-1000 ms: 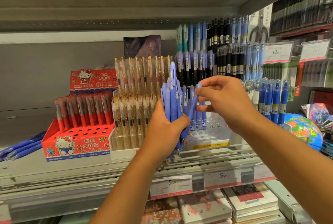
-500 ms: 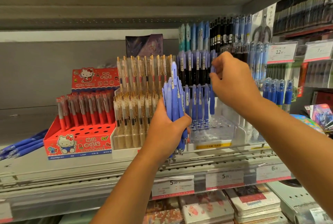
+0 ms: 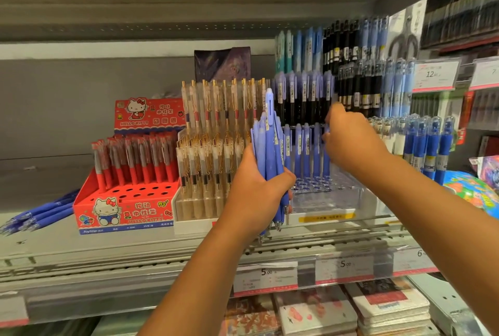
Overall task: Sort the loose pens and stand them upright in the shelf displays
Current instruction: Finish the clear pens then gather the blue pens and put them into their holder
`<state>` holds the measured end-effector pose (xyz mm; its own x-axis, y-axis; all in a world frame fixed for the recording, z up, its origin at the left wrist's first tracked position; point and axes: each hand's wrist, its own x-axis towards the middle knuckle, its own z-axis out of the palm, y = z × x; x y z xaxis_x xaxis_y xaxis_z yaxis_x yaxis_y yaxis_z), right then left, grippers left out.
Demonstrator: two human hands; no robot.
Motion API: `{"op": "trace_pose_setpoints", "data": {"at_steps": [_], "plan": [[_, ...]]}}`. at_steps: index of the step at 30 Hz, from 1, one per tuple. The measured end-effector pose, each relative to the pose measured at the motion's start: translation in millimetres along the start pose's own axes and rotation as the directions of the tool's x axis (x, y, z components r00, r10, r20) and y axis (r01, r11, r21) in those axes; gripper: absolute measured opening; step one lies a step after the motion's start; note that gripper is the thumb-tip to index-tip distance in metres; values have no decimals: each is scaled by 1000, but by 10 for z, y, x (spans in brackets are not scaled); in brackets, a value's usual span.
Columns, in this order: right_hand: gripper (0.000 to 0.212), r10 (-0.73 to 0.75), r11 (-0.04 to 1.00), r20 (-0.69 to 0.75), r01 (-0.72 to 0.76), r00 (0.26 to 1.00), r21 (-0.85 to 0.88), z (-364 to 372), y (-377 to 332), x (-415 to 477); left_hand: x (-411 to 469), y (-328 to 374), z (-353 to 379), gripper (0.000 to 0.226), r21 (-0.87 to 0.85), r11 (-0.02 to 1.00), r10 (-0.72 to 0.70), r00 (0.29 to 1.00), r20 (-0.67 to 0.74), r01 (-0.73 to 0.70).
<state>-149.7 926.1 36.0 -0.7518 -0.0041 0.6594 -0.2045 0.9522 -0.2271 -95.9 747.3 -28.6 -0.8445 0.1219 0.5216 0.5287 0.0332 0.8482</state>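
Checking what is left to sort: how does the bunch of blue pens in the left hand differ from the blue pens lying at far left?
The bunch of pens stands upright, tips down, gripped by the left hand; the loose pens lie flat on the shelf. The bunch is near the clear display; the loose pens lie beside the red display. Both are blue.

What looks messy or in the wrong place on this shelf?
A pile of blue pens lies flat on the shelf at the far left, beside the red Hello Kitty box. The shelf's other pens stand upright in displays, so these look out of place.
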Motion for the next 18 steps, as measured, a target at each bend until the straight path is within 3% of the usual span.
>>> {"op": "trace_pose_setpoints", "data": {"at_steps": [7,10,13,14,16,18], "plan": [[27,0,998,68,5,998,-70,-79,-35,52,-10,28,4,52,-2,1000,-18,1000,-10,18],[21,-19,982,93,36,995,-187,-145,-76,10,-11,29,9,53,-10,1000,-18,1000,-3,18],[22,-77,975,-4,74,997,-209,-210,-145,-67,-16,27,11,52,-17,1000,-21,1000,2,21],[25,-106,986,-23,102,994,-132,-244,-177,-89,-17,25,11,53,-23,999,-23,1000,5,23],[25,-122,966,37,110,992,232,-328,-267,-137,-16,29,10,58,-29,999,-25,1000,12,25],[18,-110,808,210,-36,972,589,-391,-377,-188,-13,38,10,59,-24,999,-22,1000,18,22]]}}
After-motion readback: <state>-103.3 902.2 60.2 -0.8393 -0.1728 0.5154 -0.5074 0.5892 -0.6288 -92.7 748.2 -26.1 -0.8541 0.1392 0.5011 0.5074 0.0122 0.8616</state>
